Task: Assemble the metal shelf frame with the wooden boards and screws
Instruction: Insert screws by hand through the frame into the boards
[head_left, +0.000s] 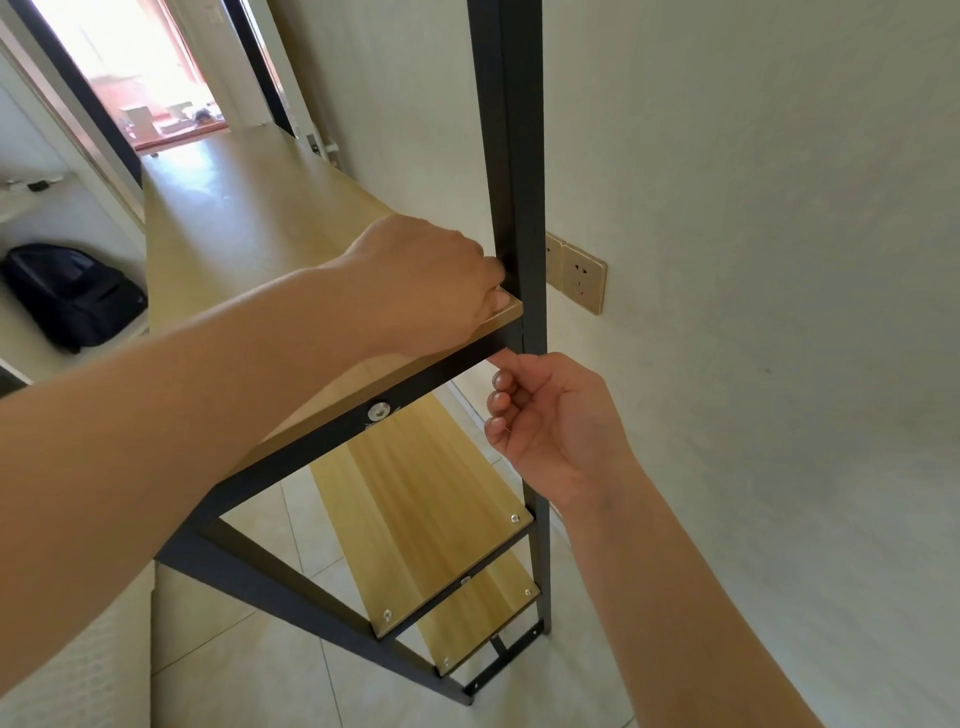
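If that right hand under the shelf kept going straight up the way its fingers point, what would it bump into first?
Probably the black crossbar just above the right hand, under the top board. The fingertips look very close to it, perhaps touching; depth is hard to judge.

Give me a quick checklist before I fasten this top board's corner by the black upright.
1. Top pale wooden board lies on the black metal crossbar: ok.
2. Left hand presses the board's corner down beside the black metal upright: ok.
3. Right hand is under that corner, fingers curled: ok.
4. Screw in the right hand's grip: cannot tell, nothing shows between the fingers.
5. Silver bolt is seated in the crossbar: ok.
6. Lower wooden board shows corner screws: ok.
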